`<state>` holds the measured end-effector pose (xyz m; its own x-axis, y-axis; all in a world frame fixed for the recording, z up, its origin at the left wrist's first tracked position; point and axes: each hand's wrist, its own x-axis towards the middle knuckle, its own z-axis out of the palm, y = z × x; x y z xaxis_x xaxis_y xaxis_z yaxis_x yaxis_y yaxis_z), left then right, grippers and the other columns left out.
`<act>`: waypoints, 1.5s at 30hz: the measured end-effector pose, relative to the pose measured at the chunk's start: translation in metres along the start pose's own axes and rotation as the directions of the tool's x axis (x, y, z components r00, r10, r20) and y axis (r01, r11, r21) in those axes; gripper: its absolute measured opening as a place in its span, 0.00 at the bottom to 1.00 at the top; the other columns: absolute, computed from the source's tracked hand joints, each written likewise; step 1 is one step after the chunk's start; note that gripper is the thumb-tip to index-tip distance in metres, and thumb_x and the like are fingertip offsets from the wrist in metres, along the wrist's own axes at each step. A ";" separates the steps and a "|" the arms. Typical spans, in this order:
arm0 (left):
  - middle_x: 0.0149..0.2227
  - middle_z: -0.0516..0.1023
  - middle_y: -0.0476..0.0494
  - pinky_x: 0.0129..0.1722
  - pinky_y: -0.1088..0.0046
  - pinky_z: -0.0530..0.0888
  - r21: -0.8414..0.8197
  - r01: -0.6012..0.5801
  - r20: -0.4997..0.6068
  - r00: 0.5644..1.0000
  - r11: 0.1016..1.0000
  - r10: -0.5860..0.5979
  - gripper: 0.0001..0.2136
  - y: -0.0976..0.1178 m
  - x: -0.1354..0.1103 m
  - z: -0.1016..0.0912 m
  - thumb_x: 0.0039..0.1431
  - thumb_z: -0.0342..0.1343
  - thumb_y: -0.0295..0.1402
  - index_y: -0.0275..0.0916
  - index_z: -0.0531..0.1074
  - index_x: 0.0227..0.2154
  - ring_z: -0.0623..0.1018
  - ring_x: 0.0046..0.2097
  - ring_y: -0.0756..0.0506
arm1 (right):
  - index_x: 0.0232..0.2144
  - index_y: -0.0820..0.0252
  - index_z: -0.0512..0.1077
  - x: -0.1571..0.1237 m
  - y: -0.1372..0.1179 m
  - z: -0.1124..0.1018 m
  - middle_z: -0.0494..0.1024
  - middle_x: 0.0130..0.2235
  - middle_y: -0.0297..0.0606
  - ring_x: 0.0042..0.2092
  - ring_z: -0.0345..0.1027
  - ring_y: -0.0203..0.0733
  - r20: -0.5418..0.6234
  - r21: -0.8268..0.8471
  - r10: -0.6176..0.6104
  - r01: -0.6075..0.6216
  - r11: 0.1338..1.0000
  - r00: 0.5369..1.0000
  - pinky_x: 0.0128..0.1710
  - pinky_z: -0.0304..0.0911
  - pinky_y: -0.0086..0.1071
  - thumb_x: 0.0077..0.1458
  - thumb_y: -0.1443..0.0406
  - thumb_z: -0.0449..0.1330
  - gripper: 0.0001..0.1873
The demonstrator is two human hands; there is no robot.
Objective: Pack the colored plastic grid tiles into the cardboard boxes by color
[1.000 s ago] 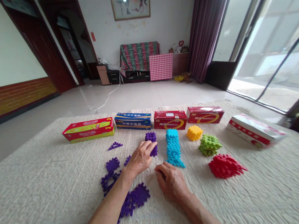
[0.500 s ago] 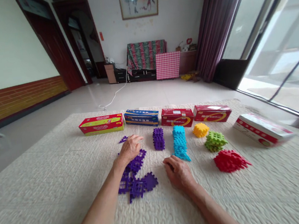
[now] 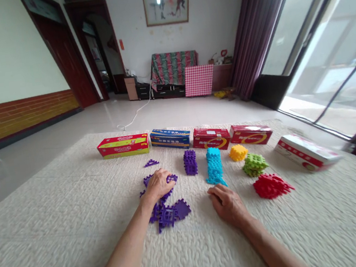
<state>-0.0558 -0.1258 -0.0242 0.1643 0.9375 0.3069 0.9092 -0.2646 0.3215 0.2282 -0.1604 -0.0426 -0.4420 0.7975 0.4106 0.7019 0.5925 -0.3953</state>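
My left hand [image 3: 158,184] lies on a scatter of loose purple interlocking pieces [image 3: 170,213], its fingers curled over one of them. My right hand [image 3: 227,203] rests on the cream quilted cover [image 3: 47,238], fingers curled under, just short of the near end of the stacked blue pieces [image 3: 214,166]. A neat purple stack [image 3: 190,162] stands between the two hands, farther out. One purple triangle [image 3: 151,163] lies alone beyond the left hand.
A yellow stack [image 3: 238,152], a green stack [image 3: 254,164] and a red pile [image 3: 271,185] sit to the right. Several flat boxes [image 3: 123,145] line the far edge, and a white and red box [image 3: 305,157] lies at the right.
My left hand left the purple stack, moved left and came back down onto the loose purple pieces. My right hand stayed by the blue stack. The view shifted a little.
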 end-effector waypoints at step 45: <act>0.40 0.77 0.35 0.47 0.62 0.71 0.332 0.008 0.102 0.994 0.943 -0.044 0.17 0.051 -0.004 0.000 0.55 0.54 0.45 0.37 0.75 0.39 0.75 0.47 0.36 | 0.37 0.58 0.72 0.003 0.004 0.004 0.74 0.37 0.39 0.37 0.69 0.40 0.032 -0.006 -0.003 0.003 1.000 0.999 0.36 0.60 0.31 0.58 0.70 0.51 0.11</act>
<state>-0.0105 -0.1433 -0.0087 0.1621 0.9664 0.1993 0.9859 -0.1670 0.0079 0.2276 -0.1548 -0.0462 -0.4621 0.7988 0.3851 0.7038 0.5946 -0.3888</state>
